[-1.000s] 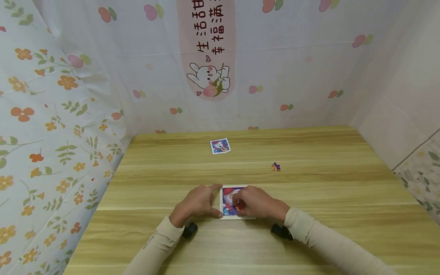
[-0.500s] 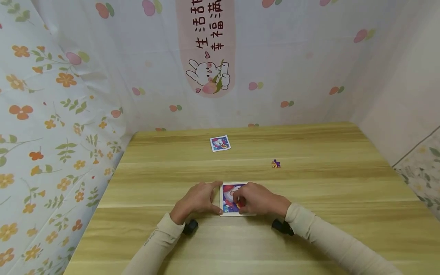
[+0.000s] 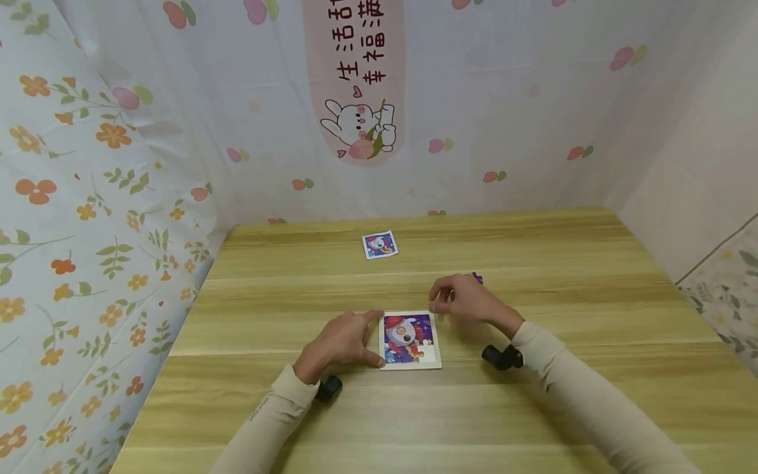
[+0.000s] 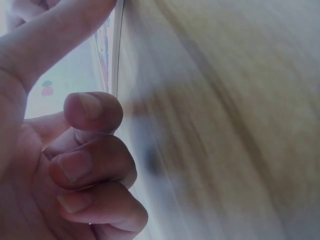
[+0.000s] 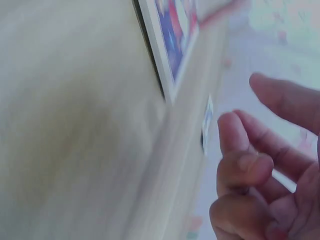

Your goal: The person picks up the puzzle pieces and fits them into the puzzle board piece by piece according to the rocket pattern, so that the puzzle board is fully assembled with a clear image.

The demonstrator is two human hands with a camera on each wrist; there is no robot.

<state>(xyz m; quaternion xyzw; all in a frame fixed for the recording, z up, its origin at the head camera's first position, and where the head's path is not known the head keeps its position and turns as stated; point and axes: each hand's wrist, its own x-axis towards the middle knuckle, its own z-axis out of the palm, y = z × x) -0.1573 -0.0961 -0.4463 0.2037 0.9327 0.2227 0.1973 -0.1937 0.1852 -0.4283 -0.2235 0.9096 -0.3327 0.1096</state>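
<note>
In the head view a framed jigsaw puzzle (image 3: 408,339) lies flat on the table, with a bare white patch in its lower right. My left hand (image 3: 342,342) holds its left side, index finger at the far corner and thumb at the near one. The left wrist view shows the other fingers curled beside the frame's edge. Past the puzzle's far right corner, my right hand (image 3: 468,299) hovers with loosely bent fingers and nothing between them. A loose purple puzzle piece (image 3: 478,278) lies just beyond it, mostly hidden by that hand.
A small picture card (image 3: 380,245) with a white border lies toward the back of the wooden table (image 3: 284,263). Behind the table hangs a patterned cloth (image 3: 485,118), and a flowered cloth (image 3: 101,263) hangs along the left side.
My right hand has lifted off the puzzle's lower right and moved away and to the right, toward the loose piece. My left hand stays at the frame's left side.
</note>
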